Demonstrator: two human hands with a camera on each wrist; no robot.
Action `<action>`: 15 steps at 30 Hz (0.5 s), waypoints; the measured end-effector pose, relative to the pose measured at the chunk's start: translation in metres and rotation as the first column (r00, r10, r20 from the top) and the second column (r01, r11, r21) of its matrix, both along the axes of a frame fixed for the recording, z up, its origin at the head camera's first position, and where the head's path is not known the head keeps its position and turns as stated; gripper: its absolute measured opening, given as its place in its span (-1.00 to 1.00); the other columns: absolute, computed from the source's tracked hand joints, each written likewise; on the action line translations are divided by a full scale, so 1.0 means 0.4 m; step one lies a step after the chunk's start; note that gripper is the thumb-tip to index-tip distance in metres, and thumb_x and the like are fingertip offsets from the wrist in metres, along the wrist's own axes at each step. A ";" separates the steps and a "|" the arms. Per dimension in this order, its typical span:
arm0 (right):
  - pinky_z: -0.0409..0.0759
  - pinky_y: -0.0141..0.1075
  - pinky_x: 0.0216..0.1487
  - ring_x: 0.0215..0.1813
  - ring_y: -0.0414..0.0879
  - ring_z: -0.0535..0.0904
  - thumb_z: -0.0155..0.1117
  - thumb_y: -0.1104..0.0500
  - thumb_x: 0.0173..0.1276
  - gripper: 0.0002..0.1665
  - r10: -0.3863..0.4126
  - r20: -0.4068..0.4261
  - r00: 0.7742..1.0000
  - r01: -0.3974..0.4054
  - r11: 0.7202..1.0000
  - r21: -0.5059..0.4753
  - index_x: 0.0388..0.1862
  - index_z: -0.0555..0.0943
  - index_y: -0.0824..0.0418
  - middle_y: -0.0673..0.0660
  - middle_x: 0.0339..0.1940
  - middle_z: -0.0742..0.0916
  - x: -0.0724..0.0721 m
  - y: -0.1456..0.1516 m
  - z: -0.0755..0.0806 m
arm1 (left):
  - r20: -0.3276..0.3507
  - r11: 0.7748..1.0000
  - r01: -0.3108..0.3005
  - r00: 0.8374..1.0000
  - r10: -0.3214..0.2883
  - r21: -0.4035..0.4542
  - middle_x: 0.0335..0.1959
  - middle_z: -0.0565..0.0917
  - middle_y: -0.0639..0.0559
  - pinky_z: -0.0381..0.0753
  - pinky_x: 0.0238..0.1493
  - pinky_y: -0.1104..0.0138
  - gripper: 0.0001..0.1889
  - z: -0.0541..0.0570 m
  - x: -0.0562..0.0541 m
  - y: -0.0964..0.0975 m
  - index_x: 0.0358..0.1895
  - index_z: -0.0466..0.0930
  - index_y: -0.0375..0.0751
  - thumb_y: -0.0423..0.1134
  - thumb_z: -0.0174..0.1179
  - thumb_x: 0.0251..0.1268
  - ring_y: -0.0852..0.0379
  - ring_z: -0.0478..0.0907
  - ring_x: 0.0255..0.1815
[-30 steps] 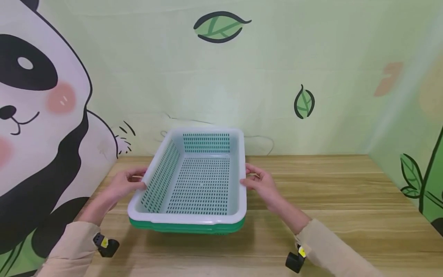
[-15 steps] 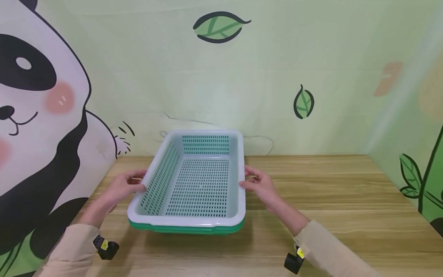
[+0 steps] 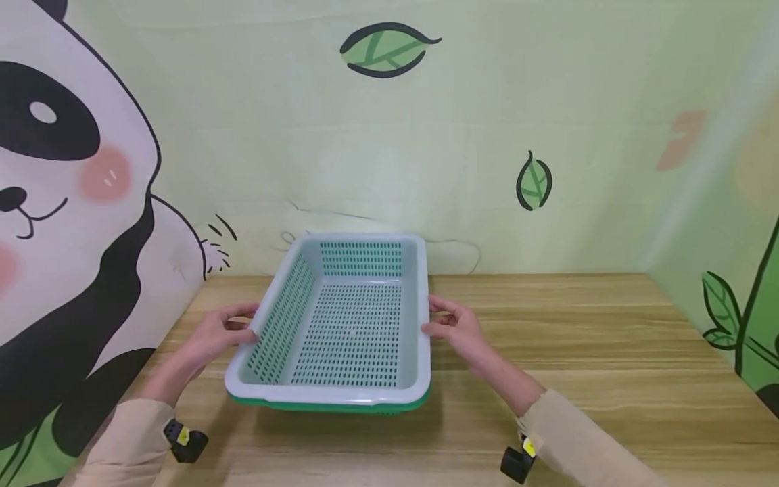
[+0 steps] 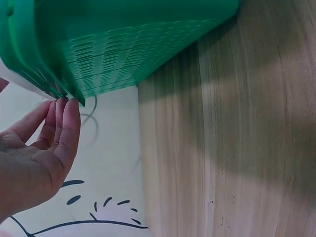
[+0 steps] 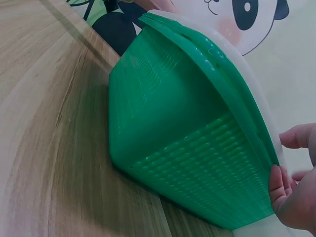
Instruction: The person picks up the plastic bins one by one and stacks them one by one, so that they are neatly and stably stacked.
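Observation:
A white perforated basket (image 3: 420, 352) sits nested in green basketry of the same shape (image 3: 341, 408), more than one green rim showing in the right wrist view. Nothing lies inside the white one. My left hand (image 3: 216, 336) holds the left rim, thumb on top and fingertips hooked under the edge; the left wrist view shows those fingers (image 4: 71, 123) against the green rim (image 4: 29, 44). On the opposite side my right hand (image 3: 458, 333) pinches the rim between thumb and fingers. In the right wrist view the green underside (image 5: 163, 118) is close to the wood; contact is unclear.
The baskets are over a wood-grain table (image 3: 548, 352) whose back edge meets a pale green wall sheet (image 3: 475, 101) with printed leaves. A printed panda (image 3: 73, 223) covers the left wall. Dark small cameras (image 3: 189, 443) are strapped at both wrists.
The stacked baskets have shifted slightly lower in the head view, both hands moving along with them. Less of the green shows below the white front rim. Both hands keep their hold.

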State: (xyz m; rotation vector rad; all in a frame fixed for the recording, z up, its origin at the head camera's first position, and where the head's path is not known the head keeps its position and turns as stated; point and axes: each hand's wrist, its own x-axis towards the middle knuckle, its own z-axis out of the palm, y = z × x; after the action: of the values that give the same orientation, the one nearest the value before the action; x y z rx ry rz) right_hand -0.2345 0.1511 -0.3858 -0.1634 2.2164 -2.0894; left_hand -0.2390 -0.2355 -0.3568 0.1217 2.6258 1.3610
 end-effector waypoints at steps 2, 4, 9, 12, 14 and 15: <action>0.50 -0.23 -0.04 -0.14 -0.10 0.48 0.22 0.38 0.10 -0.27 -0.007 0.000 1.000 0.007 1.000 0.008 0.30 0.26 0.36 0.26 0.08 0.46 0.000 0.000 -0.002 | 0.001 1.000 0.003 1.000 -0.003 -0.003 0.21 0.30 -0.31 0.47 0.00 0.13 -0.32 -0.002 0.000 0.000 0.33 0.13 -0.36 -0.28 0.15 0.11 -0.15 0.37 0.07; 0.51 -0.27 -0.07 -0.14 -0.09 0.46 0.23 0.37 0.10 -0.25 -0.009 -0.003 1.000 0.009 1.000 0.016 0.31 0.24 0.35 0.25 0.07 0.46 0.001 -0.002 -0.004 | 0.002 1.000 0.006 1.000 -0.006 -0.002 0.21 0.31 -0.31 0.48 -0.01 0.13 -0.31 -0.004 0.000 0.000 0.33 0.13 -0.36 -0.27 0.15 0.12 -0.13 0.38 0.07; 0.55 -0.26 -0.10 -0.14 -0.08 0.49 0.23 0.32 0.13 -0.27 0.016 -0.007 1.000 -0.016 1.000 0.022 0.31 0.25 0.29 0.25 0.05 0.43 0.004 -0.008 -0.011 | 0.000 1.000 0.007 1.000 -0.007 0.010 0.20 0.33 -0.31 0.48 -0.02 0.13 -0.31 -0.008 0.001 -0.002 0.34 0.12 -0.35 -0.27 0.15 0.13 -0.10 0.41 0.05; 0.56 -0.23 -0.09 -0.09 -0.04 0.52 0.21 0.31 0.15 -0.26 0.026 0.005 1.000 -0.026 1.000 0.009 0.33 0.22 0.26 0.26 0.07 0.42 0.008 -0.011 -0.013 | 0.003 1.000 0.007 1.000 -0.007 0.016 0.21 0.31 -0.31 0.48 0.00 0.10 -0.32 -0.010 0.001 -0.002 0.34 0.11 -0.34 -0.27 0.14 0.14 -0.11 0.41 0.06; 0.56 -0.20 -0.10 -0.08 -0.02 0.54 0.20 0.32 0.14 -0.25 0.027 0.011 1.000 -0.027 1.000 0.000 0.34 0.21 0.24 0.28 0.07 0.42 0.011 -0.012 -0.013 | 0.005 1.000 0.009 1.000 -0.009 0.020 0.22 0.30 -0.32 0.47 0.01 0.08 -0.32 -0.010 0.002 -0.002 0.34 0.11 -0.34 -0.26 0.15 0.15 -0.13 0.40 0.07; 0.56 -0.21 -0.10 -0.08 -0.02 0.54 0.20 0.32 0.14 -0.25 0.025 0.016 1.000 -0.025 1.000 -0.001 0.34 0.21 0.23 0.27 0.07 0.42 0.011 -0.013 -0.012 | 0.005 1.000 0.009 1.000 -0.009 0.020 0.22 0.30 -0.32 0.47 0.01 0.07 -0.32 -0.010 0.002 -0.002 0.34 0.11 -0.34 -0.26 0.15 0.15 -0.14 0.39 0.08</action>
State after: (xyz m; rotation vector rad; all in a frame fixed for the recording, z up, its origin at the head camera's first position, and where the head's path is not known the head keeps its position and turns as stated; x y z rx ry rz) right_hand -0.2300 0.1461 -0.3908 -0.1731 2.1930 -2.0707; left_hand -0.2381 -0.2363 -0.3607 0.1324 2.6048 1.3833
